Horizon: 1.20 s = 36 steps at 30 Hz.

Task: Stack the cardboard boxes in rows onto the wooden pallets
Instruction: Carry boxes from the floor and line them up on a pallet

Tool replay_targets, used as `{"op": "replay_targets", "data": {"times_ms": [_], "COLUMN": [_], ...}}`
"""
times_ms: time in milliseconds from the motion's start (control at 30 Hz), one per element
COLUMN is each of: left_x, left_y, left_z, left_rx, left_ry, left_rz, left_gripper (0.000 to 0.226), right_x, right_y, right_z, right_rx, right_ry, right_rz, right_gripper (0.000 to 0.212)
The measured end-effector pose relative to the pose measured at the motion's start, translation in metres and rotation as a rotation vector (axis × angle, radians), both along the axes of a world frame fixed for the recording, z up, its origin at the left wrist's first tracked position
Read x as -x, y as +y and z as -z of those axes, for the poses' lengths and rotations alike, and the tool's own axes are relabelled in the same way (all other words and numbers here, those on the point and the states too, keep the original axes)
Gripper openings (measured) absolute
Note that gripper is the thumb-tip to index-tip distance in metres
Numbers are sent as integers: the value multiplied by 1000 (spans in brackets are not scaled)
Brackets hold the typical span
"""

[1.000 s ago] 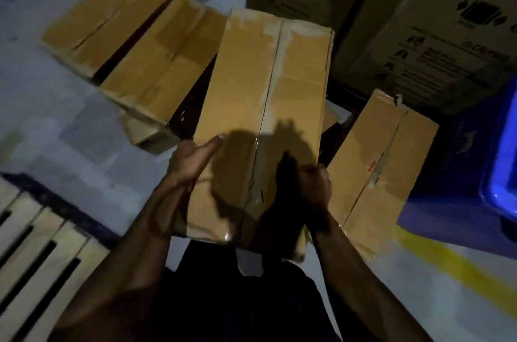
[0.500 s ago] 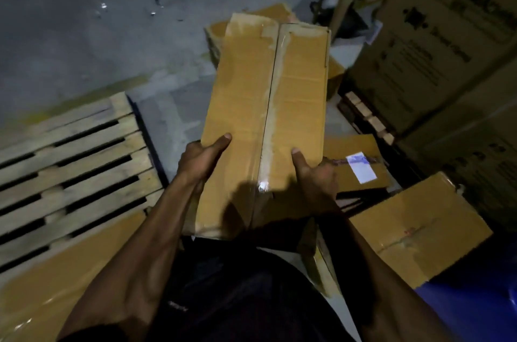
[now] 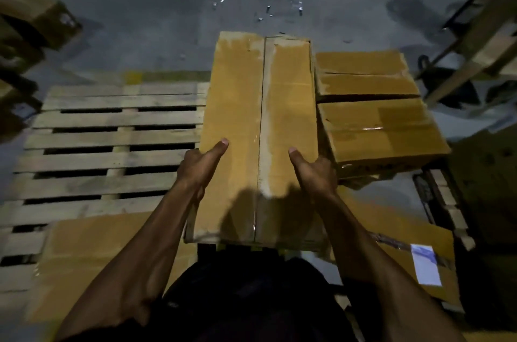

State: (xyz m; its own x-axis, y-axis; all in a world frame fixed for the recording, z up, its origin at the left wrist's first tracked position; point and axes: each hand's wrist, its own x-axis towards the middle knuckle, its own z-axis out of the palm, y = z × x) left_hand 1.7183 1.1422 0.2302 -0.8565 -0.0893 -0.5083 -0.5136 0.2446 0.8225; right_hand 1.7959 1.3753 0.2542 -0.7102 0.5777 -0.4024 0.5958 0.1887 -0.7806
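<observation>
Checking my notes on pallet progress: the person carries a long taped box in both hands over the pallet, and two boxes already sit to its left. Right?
Not quite. The head view shows the two boxes to the right of the carried box, not left. The left hand and right hand do grip it over the pallet.

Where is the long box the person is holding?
In the head view's centre, the long box is held between the left hand and right hand, beside two stacked boxes.

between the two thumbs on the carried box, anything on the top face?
Head view: only the box's taped centre seam runs between the left hand and right hand; otherwise bare cardboard.
</observation>
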Motion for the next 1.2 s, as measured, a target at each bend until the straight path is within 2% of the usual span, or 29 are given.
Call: {"op": "replay_targets", "data": {"times_ms": [67,167,200,267,400,500,533,600,700,767,1000,1200], "left_x": [12,28,34,45,71,86,89,93,94,94,84,78], "left_y": [-11,-23,-26,-26,-16,-2,2,11,17,15,-3,-29], "left_z": [1,8,10,16,28,29,29,23,14,12,14,31], "left_rx": [-4,-19,-29,-52,-17,-30,-35,-26,-13,-7,67,164], "left_ry": [-10,-21,-26,-51,-43,-79,-81,-84,-66,-33,70,-3], "left_rz": [-64,-169,-208,-298,-493,-646,-691,-768,-912,-974,-1063,-1159], "left_gripper": [56,51,53,61,52,86,88,77,91,89,82,75], "right_x": [28,72,88,122,190,241,258,287,319,332,360,370], "right_y": [-8,-14,-14,-11,-6,-1,0,-1,-13,-25,-87,-146], "right_z": [2,7,9,15,29,34,33,28,20,16,12,35], "right_rx": [0,-4,-6,-32,-108,-102,-110,-144,-160,-155,-128,-133], "right_ry": [-8,-51,-70,-111,-142,-146,-160,-186,-164,-134,-91,-108], "right_rz": [-47,-146,-188,-280,-479,-641,-697,-803,-932,-1006,-1206,-1341], "right_gripper": [69,92,92,82,78,78,79,80,79,77,73,72]}}
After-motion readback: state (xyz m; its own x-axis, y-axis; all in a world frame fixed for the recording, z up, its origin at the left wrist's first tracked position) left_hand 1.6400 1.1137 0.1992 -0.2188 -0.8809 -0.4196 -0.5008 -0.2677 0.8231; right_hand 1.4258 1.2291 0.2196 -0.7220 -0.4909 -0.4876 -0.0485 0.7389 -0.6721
